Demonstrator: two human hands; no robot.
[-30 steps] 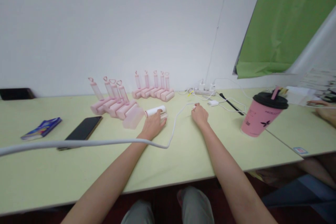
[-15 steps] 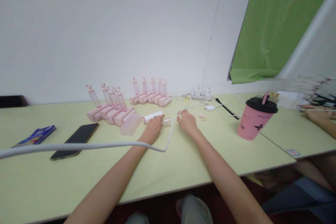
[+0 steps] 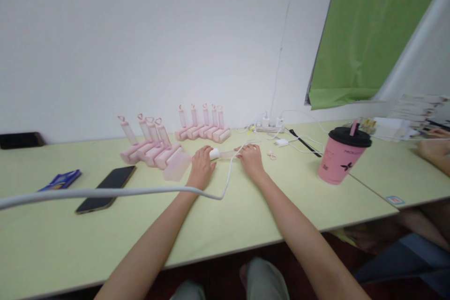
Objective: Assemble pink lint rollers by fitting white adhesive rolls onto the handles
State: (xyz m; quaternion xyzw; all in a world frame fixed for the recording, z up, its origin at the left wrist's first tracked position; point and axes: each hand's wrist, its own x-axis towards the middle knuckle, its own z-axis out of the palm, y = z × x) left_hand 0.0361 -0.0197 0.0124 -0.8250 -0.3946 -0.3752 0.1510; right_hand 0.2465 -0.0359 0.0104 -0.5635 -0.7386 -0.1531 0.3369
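Observation:
Between my hands, low over the pale table [image 3: 225, 225], lies a lint-roller-like piece, with a white roll [image 3: 214, 153] and a clear pinkish handle [image 3: 227, 154]. My left hand [image 3: 202, 166] wraps round the roll, covering most of it. At the far end of the handle, the fingers of my right hand [image 3: 251, 157] are closed on the tip; any small part there is hidden. A small pink heart-loop piece [image 3: 271, 155] rests to the right. Left of my hands, several similar pink rollers [image 3: 154, 152] stand with upright clear handles topped by heart loops.
Another row of pink rollers [image 3: 204, 132] stands near the wall. A white cable [image 3: 140, 192] crosses the view in front of my hands. Phone [image 3: 107, 187] at left, pink cup [image 3: 341, 159] at right, power strip [image 3: 269, 129] behind. Another person's hand [image 3: 436, 150] is far right.
My right hand has met the handle's end, where before it was apart from it. My left hand has shifted its grip, now covering the left part of the white roll.

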